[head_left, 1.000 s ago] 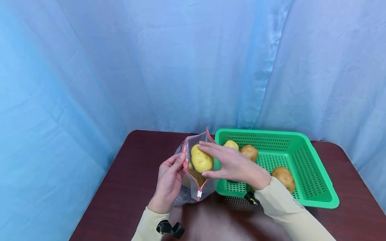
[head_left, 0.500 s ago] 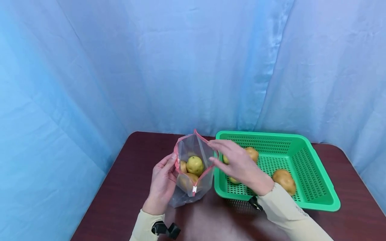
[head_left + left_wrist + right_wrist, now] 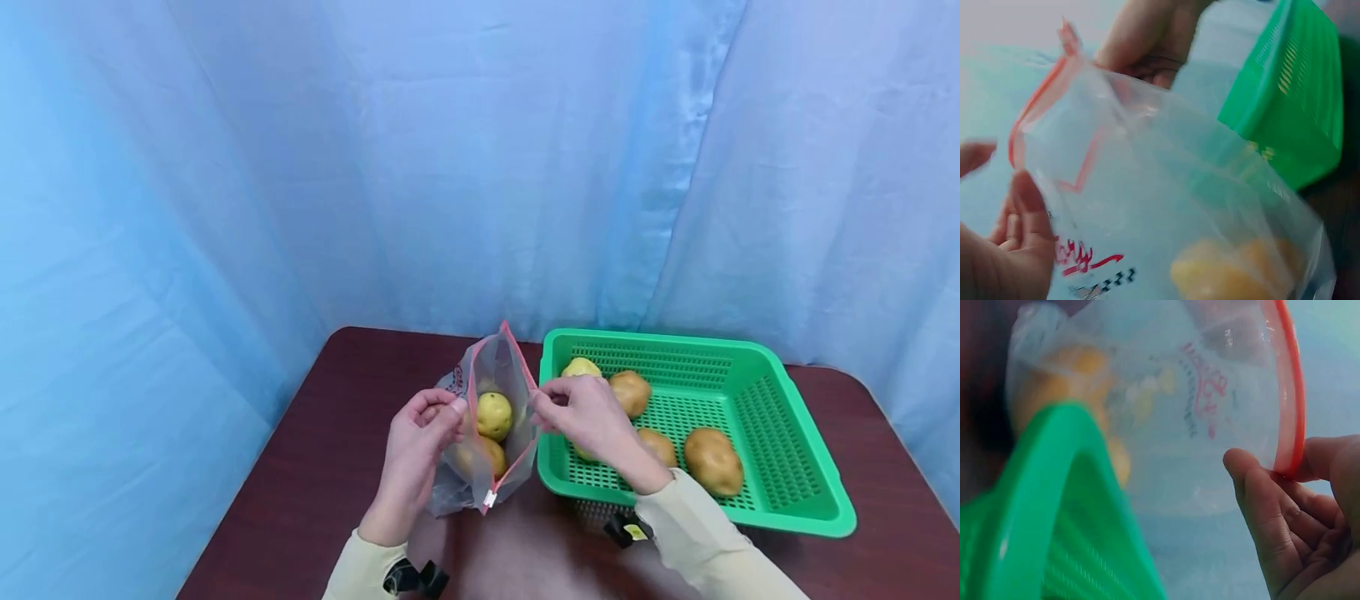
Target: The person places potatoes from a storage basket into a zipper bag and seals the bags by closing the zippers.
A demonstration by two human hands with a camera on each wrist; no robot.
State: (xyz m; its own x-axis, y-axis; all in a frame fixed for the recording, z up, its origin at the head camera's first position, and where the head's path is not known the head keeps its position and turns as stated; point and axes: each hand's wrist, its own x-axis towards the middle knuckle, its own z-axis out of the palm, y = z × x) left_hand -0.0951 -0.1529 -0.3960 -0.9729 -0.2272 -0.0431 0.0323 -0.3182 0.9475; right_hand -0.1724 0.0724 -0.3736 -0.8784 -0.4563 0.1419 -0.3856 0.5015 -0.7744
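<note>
A clear slider zip bag (image 3: 450, 492) with a red-edged mouth stands on the table, its mouth spread apart. Potatoes lie inside; a yellow potato (image 3: 494, 417) shows through the mouth. My right hand (image 3: 596, 421) pinches the right rim between thumb and fingers, the red zip strip (image 3: 1291, 394) running into its grip. Beside the left rim is my left hand (image 3: 412, 454). Its thumb is lifted away from the bag in the left wrist view, while a fingertip (image 3: 1027, 194) is at the bag's edge. A white slider (image 3: 490, 498) sits at the mouth's near end.
Just right of the bag stands a green plastic basket (image 3: 813, 450) with several potatoes in it, one large brown potato (image 3: 712, 461) among them. Its left rim is close under my right hand. The dark table (image 3: 315, 467) ends at blue curtains (image 3: 480, 167).
The yellow potato has dropped from my right hand into the bag. My right hand then took the right rim, and the mouth narrowed. My left thumb has come off the left rim.
</note>
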